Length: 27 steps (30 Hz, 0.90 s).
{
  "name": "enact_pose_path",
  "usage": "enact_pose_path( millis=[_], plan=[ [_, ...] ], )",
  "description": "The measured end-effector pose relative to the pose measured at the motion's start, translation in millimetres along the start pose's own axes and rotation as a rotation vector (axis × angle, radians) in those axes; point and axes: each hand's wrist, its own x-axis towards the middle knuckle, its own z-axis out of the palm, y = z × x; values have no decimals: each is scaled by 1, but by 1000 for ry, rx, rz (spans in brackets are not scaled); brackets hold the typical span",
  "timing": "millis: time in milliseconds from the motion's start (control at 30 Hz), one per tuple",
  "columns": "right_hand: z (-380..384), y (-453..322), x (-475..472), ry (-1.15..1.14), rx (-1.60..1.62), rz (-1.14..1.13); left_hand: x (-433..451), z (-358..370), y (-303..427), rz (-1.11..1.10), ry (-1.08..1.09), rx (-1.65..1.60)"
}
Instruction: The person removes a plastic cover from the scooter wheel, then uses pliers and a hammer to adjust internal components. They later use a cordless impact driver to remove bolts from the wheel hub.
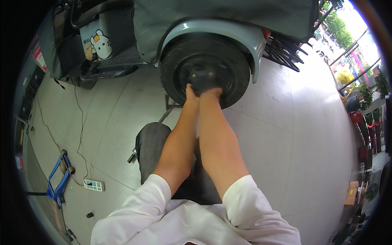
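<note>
A black wheel [205, 39] with a rubber tyre sits under the pale blue-grey fender [214, 27] of a small vehicle, probably an electric tricycle. Two brass-coloured bolts or nuts [194, 76] show on its dark hub. Both my arms reach forward, wrists close together. My left hand [190, 91] is at the lower left of the hub, thumb side up. Beside it, my right hand [212, 92] is at the lower right of the hub. The fingers of both hands are hidden or blurred against the dark wheel, so their grip does not show.
A metal jack or stand [167, 101] with a bar is beside the tyre. A tool handle [131, 156] pokes out by my left knee. Leftward lie a blue scissor-type frame [58, 180], a power strip [94, 185] with cables, and a black socket [89, 215]. Potted plants [366, 95] stand right.
</note>
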Motion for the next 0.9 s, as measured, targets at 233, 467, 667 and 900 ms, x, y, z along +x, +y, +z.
enact_pose_path(
  millis=[233,467,667,900],
  plan=[
    [13,-5,13,-124,-151,-129,-6,28,-2,204,48,83],
    [14,-5,-18,-268,-239,-204,-72,66,26,158,-34,529],
    [35,6,-45,-128,-653,-205,-40,68,38,103,155,580],
    [27,-16,-23,-31,-924,-395,-42,65,15,247,402,832]
  ],
)
